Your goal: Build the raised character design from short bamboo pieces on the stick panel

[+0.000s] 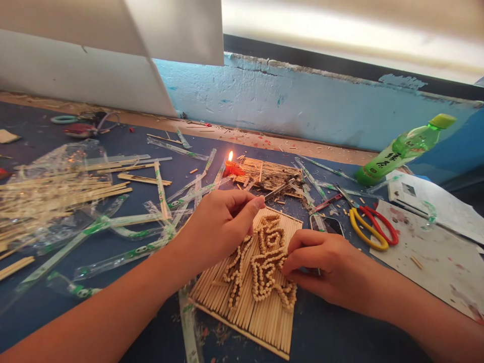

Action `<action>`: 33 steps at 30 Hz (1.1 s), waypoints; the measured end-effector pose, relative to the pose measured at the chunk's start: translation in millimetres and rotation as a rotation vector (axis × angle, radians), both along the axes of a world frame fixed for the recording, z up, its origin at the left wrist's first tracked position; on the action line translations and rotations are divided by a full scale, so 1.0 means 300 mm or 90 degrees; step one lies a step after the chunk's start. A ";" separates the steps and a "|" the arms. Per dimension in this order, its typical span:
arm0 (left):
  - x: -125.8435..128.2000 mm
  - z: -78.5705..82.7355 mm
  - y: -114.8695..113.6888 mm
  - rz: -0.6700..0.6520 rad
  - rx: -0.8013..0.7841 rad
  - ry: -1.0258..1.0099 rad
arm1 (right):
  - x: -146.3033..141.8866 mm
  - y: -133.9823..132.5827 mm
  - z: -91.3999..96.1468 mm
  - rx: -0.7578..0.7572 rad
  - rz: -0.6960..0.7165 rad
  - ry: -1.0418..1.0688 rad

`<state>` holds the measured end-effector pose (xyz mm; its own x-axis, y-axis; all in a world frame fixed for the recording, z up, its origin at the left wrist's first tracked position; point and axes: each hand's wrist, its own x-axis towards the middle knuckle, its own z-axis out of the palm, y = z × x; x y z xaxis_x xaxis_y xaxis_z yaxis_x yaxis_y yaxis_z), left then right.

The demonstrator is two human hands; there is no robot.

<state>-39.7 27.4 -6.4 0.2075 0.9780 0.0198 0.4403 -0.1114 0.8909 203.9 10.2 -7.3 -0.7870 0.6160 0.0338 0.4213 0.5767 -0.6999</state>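
A flat panel of bamboo sticks (pixel 260 322) lies before me, with raised outlines of short stick pieces (pixel 264 267) on it. My left hand (pixel 223 222) is closed in a pinch above its far left part. From those fingertips a slim metal tool (pixel 280 189) points away to the right; its exact kind is unclear. My right hand (pixel 327 267) rests at the panel's right edge, its fingers curled, tips against the raised outlines. Whatever lies between those fingertips is hidden. Behind the panel, a lit red candle (pixel 230 168) burns beside a smaller charred stick mat (pixel 251 169).
Loose sticks (pixel 109 191) and torn plastic wrappers (pixel 132 259) cover the left side. To the right are scissors (pixel 372 227) with red and yellow handles, a phone (pixel 328 225), stained paper (pixel 427 267) and a green bottle (pixel 404 151). A blue wall (pixel 302 101) stands behind.
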 end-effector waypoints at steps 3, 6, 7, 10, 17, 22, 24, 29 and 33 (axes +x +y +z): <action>0.001 -0.002 0.001 -0.001 -0.003 -0.002 | 0.001 0.001 -0.002 0.000 0.002 0.005; 0.002 -0.001 0.001 -0.002 -0.010 -0.008 | 0.001 0.005 -0.003 0.005 0.003 0.010; 0.002 0.000 0.000 -0.002 -0.014 -0.010 | 0.001 0.005 -0.002 0.005 0.003 0.010; 0.001 0.002 -0.003 -0.002 -0.024 -0.016 | 0.001 0.005 -0.001 -0.001 0.001 0.012; 0.000 0.001 -0.004 -0.005 -0.030 -0.020 | 0.001 0.004 -0.007 -0.004 -0.009 0.009; 0.000 0.004 -0.004 -0.010 -0.034 -0.017 | 0.007 0.009 -0.008 0.012 -0.018 0.004; 0.001 0.004 -0.003 -0.011 -0.035 -0.016 | 0.010 0.010 -0.006 0.013 -0.018 0.001; 0.001 0.002 -0.002 -0.012 -0.035 -0.015 | 0.011 0.012 0.000 0.010 -0.009 -0.020; -0.001 0.001 -0.005 -0.012 -0.039 -0.009 | 0.007 0.009 0.000 0.011 -0.010 -0.025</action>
